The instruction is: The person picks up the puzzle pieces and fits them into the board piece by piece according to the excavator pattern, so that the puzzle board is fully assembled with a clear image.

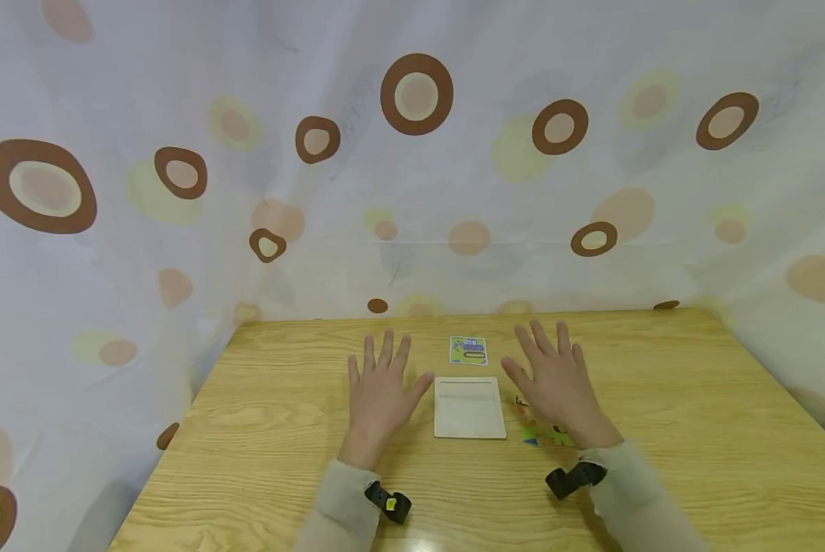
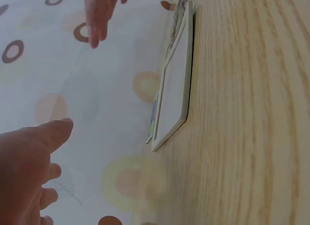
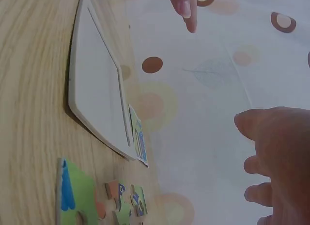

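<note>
Both hands hover over the table with fingers spread and nothing in them. My left hand (image 1: 383,395) is to the left of a square white puzzle tray (image 1: 469,410), apart from it. On the other side, my right hand (image 1: 559,383) is above several colourful jigsaw pieces (image 3: 80,191), partly hiding them in the head view. The tray has a raised border and a bare recess. Behind it lies a small picture card (image 1: 468,350) showing a purple and blue vehicle on green. In the left wrist view the tray (image 2: 174,84) appears edge-on.
The wooden table (image 1: 267,429) carries the tray, card and pieces. A pale curtain (image 1: 495,192) with brown rings and dots hangs behind the table and along both sides. Each wrist wears a black strap with a small camera (image 1: 397,506).
</note>
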`<state>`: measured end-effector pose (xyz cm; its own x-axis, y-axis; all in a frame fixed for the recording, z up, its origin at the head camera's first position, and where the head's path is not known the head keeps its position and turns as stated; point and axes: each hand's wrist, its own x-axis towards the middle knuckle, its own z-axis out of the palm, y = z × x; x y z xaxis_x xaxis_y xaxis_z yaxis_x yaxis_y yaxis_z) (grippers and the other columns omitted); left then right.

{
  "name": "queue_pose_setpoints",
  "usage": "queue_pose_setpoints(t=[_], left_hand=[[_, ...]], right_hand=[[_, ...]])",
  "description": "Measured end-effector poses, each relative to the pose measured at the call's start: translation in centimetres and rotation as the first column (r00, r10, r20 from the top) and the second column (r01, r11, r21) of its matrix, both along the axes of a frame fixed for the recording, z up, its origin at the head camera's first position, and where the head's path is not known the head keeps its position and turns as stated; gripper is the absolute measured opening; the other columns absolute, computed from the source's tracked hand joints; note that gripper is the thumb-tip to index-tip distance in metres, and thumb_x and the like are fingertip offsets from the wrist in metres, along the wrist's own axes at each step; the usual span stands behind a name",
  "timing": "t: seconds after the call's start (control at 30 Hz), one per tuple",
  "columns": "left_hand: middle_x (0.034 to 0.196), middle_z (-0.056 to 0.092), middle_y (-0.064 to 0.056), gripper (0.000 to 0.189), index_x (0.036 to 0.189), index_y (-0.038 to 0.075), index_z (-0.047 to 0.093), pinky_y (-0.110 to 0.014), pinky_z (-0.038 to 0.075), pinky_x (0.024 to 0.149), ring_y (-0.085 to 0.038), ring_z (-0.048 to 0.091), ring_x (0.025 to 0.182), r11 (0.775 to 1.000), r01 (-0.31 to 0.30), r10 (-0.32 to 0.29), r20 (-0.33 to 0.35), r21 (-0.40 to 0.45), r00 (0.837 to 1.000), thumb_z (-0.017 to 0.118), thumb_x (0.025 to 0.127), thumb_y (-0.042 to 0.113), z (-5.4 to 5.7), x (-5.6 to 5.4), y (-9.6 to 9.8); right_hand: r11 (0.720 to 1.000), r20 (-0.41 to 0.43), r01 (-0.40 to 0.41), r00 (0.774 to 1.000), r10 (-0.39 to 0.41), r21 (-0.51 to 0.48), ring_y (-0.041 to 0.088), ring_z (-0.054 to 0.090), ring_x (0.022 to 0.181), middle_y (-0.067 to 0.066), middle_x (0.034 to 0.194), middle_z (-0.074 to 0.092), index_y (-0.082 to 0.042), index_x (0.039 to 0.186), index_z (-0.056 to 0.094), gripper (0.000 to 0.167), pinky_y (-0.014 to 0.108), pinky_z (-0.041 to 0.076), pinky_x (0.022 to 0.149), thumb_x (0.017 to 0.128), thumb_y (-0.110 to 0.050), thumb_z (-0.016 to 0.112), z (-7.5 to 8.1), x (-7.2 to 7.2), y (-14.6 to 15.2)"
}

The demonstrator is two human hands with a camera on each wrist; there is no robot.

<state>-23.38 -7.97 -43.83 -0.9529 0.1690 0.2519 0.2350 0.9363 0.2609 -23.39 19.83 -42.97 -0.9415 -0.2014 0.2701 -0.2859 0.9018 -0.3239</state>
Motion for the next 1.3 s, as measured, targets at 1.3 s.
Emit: queue_pose_setpoints(t=[1.3], left_hand=[[0.127,0.061,-0.006,0.03,0.126,0.011,0.067,-0.043,0.041,0.103,-0.026,0.053,0.119,0.701,0.074,-0.257,0.154,0.709,0.954,0.063,0.098,0.023,-5.0,-5.3,-0.5]], right_hand=[[0.923,0.22,-0.114,0.954,0.205,-0.367,0.026,0.054,0.088,0.014,0.109,0.061,0.003,0.127,0.062,0.033,0.035,0.047,0.062,0.098,-0.014,0.062,-2.8,-4.9,3.9]])
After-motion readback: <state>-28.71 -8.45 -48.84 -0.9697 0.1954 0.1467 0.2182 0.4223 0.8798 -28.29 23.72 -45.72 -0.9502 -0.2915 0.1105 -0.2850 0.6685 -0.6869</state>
